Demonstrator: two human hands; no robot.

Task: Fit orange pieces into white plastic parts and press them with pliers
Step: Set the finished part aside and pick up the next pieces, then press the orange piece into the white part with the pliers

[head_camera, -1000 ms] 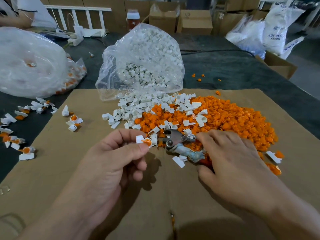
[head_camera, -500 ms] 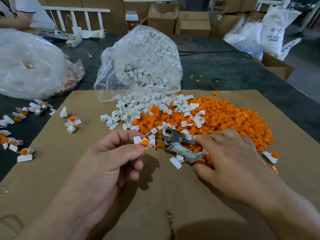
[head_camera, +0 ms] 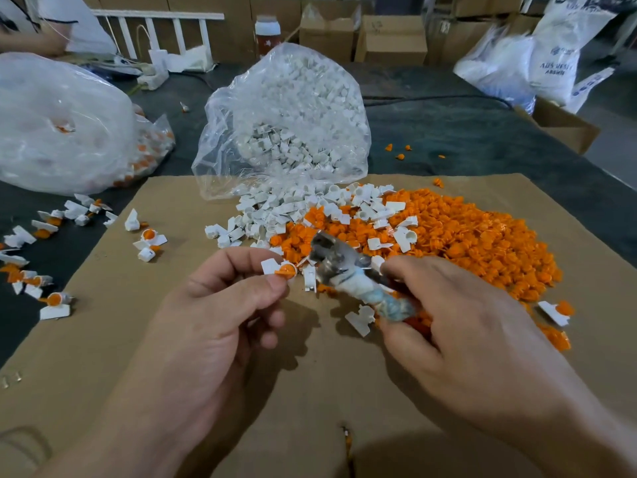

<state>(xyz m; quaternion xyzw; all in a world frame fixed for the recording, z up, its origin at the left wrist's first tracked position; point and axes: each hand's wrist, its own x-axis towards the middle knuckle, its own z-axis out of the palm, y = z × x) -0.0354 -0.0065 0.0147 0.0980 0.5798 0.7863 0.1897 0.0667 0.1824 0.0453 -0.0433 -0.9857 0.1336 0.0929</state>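
My left hand (head_camera: pixel 220 315) pinches a white plastic part with an orange piece in it (head_camera: pixel 281 269) between thumb and forefinger. My right hand (head_camera: pixel 458 326) grips the cloth-wrapped handles of the pliers (head_camera: pixel 348 274). The pliers are raised off the cardboard, their metal jaws pointing up and left, just right of the held part. A heap of orange pieces (head_camera: pixel 465 236) lies behind my right hand. Loose white parts (head_camera: pixel 296 208) lie spilled in front of an open clear bag (head_camera: pixel 286 119).
A brown cardboard sheet (head_camera: pixel 310 391) covers the dark table. Fitted white-and-orange parts (head_camera: pixel 51 298) lie scattered at the left. A second clear bag (head_camera: pixel 55 125) sits at far left. Boxes and white sacks (head_camera: pixel 537 60) stand behind. Another person's arm (head_camera: pixel 31 36) shows at top left.
My right hand closed on the pliers and lifted them off the pile, tilting the jaws up toward the part in my left hand. My left hand stayed about where it was.
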